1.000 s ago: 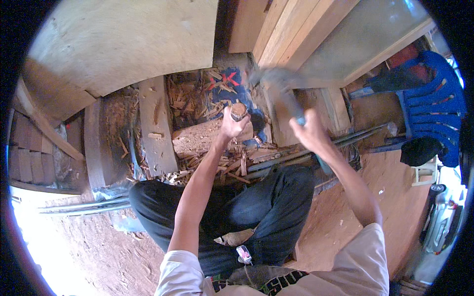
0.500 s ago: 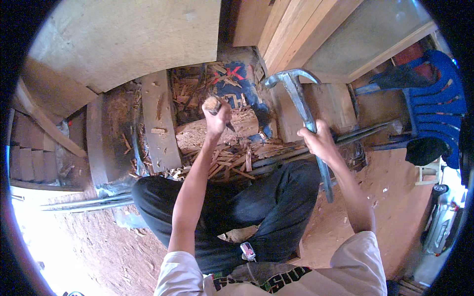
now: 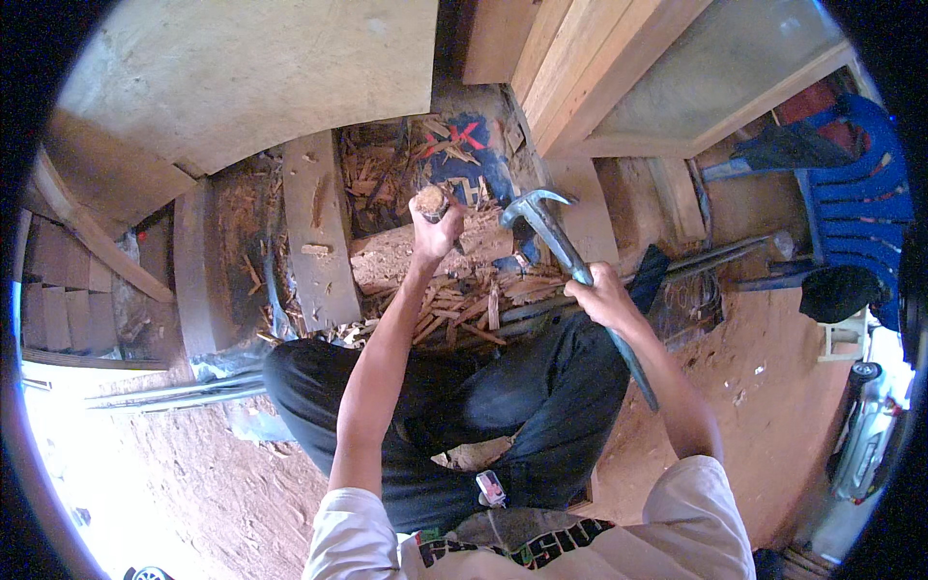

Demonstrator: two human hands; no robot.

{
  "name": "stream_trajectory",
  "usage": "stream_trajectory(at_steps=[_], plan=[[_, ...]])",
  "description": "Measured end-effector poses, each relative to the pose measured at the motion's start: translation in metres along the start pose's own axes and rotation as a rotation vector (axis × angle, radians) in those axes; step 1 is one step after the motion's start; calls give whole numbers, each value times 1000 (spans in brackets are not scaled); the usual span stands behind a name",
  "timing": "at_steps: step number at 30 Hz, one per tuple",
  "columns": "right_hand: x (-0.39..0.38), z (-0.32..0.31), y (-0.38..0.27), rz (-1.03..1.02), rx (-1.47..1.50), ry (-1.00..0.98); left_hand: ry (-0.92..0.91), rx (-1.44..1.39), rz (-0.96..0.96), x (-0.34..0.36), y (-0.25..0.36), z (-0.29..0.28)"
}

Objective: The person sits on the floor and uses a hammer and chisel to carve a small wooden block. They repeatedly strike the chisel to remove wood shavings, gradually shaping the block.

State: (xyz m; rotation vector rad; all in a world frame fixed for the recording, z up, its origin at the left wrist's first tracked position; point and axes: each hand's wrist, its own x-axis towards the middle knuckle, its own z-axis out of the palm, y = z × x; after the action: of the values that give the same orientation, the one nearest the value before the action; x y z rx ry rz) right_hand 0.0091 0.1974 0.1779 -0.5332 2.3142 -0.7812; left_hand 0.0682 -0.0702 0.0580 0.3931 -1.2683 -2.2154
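Note:
My left hand is wrapped round a chisel, whose round, worn wooden butt points up. Only a bit of the dark blade shows below the fist; its tip is hard to make out. Under it lies a thick, rough-cut timber piece with a chipped face. My right hand grips a claw hammer round the middle of its handle. The hammer's metal head hangs in the air right of the chisel, apart from it. Wood chips heap up between the timber and my crossed legs.
A pale board runs left of the timber, with chips on it. Large plywood sheets and upright planks stand at the far side. Metal pipes lie right of my knee. A blue plastic chair stands at the right.
The hammer has come down and left, its head nearer the chisel, and my right hand has moved left with it. My left hand with the chisel has shifted slightly right in view.

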Motion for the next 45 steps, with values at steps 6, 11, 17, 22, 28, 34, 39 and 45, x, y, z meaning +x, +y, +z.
stream_trajectory(at_steps=[6, 11, 17, 22, 28, 34, 39, 45], plan=[[1, 3, 6, 24, -27, -17, -101, 84, 7, 1, -1, 2], [1, 4, 6, 9, -34, -45, -153, 249, 41, 5, -4, 7], [-6, -34, -38, 37, 22, 83, -249, 521, 48, 7, -4, 14], [-38, -83, -104, -84, 432, 109, -60, 367, 169, 3, -16, 20], [-52, -75, -127, -32, 429, 136, -167, 426, 197, 10, -25, 4], [-41, -61, -97, -71, 104, 77, -135, 315, 131, 9, -14, 11], [-41, -56, -95, -58, 164, 140, -70, 292, -124, 10, -1, 5], [-26, -54, -95, 101, 105, 112, -95, 289, 9, 5, 0, 12]])
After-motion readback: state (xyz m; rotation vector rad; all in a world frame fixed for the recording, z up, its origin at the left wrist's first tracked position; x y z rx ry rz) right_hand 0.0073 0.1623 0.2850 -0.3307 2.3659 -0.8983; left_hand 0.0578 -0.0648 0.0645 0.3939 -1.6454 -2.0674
